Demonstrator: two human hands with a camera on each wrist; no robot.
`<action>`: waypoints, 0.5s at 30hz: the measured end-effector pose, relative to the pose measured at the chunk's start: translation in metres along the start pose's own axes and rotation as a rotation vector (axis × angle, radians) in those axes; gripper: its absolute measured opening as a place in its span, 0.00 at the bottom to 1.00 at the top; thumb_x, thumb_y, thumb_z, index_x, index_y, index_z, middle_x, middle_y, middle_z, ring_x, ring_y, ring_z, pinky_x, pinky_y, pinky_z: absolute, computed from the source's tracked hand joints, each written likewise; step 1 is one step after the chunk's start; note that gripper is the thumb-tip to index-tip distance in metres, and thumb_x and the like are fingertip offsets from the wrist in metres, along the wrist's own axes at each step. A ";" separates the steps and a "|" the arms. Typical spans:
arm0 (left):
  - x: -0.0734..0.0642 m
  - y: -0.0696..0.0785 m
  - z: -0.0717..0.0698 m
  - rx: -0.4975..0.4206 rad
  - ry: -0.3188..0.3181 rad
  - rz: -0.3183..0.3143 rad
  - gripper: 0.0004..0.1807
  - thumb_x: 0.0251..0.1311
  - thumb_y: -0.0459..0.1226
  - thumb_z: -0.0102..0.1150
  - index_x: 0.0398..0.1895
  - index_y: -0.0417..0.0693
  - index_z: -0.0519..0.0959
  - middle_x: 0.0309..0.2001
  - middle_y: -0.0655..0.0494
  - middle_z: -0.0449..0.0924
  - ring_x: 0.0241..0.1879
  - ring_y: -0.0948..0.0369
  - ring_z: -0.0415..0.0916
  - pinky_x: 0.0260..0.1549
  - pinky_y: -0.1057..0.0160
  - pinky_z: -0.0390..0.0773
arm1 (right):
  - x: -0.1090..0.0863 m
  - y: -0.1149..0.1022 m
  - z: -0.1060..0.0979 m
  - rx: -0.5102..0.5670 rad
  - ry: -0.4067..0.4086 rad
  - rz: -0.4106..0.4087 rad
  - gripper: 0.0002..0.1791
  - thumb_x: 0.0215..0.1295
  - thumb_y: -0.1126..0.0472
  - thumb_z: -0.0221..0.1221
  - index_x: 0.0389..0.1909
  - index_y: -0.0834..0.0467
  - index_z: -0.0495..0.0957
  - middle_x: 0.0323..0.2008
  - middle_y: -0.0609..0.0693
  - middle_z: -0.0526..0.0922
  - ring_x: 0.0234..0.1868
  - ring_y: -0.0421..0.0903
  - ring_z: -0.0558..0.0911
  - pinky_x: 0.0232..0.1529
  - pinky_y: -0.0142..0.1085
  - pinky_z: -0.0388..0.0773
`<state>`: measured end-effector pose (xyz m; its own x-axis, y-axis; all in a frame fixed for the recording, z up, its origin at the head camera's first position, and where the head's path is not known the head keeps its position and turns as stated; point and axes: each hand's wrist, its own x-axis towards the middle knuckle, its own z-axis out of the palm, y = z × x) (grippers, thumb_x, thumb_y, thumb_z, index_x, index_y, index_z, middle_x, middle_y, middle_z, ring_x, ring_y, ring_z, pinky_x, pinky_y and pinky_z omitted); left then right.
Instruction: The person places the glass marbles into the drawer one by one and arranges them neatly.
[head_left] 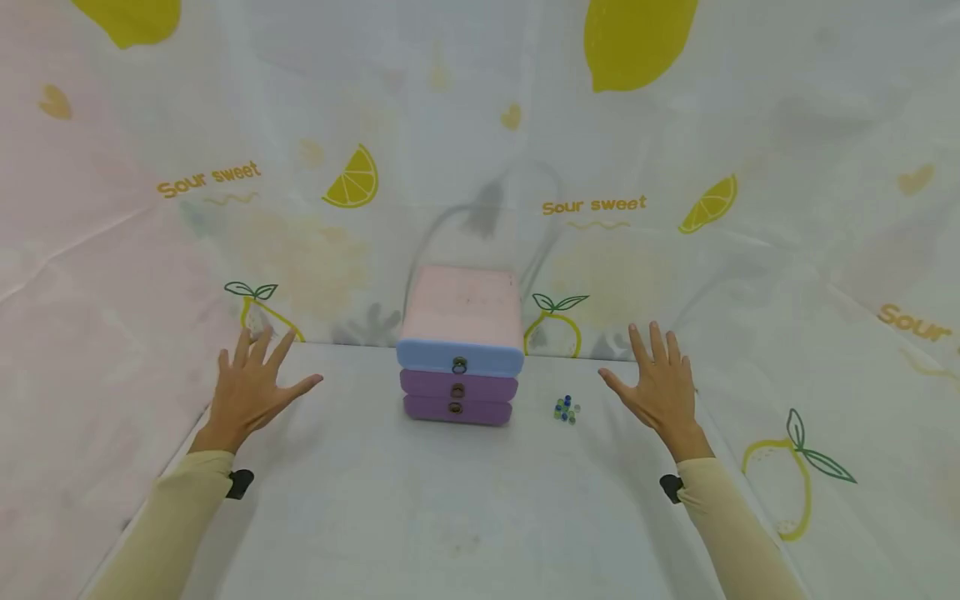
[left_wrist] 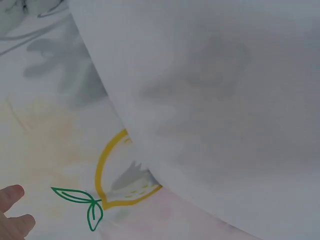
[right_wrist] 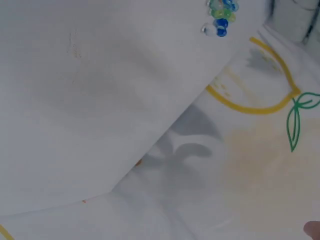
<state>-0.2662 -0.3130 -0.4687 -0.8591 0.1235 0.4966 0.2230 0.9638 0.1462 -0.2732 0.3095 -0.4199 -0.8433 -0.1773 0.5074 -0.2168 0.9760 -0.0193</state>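
Both hands are held out over the white table with fingers spread, and neither holds anything. My left hand [head_left: 251,387] is at the left side of the table, left of a small drawer box [head_left: 465,308]. The box has a pink top, a blue top drawer [head_left: 427,355] and two purple drawers [head_left: 427,385] below, each with a small ring pull; all the drawers are closed. My right hand [head_left: 662,396] is at the right side, nearest a small cluster of blue, green and clear glass beads [head_left: 564,412]. These beads [right_wrist: 221,17] also show at the top of the right wrist view.
The white table [head_left: 450,492] ends at the back against a hanging cloth [head_left: 465,125] printed with lemons and lettering. More of this cloth hangs along the left and right sides. Shadows of a curved lamp-like shape fall on it behind the box.
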 end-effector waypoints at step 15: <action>0.051 0.072 -0.024 -0.613 0.004 -0.123 0.23 0.69 0.42 0.55 0.59 0.35 0.73 0.60 0.38 0.71 0.62 0.41 0.67 0.60 0.41 0.69 | 0.008 -0.083 -0.012 0.717 0.076 0.213 0.21 0.73 0.47 0.52 0.50 0.60 0.79 0.39 0.53 0.85 0.42 0.50 0.83 0.41 0.44 0.82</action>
<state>-0.2832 -0.2430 -0.4119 -0.8937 0.0185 0.4483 0.3476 0.6602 0.6658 -0.2561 0.2285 -0.4039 -0.8720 0.0408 0.4877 -0.3421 0.6618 -0.6671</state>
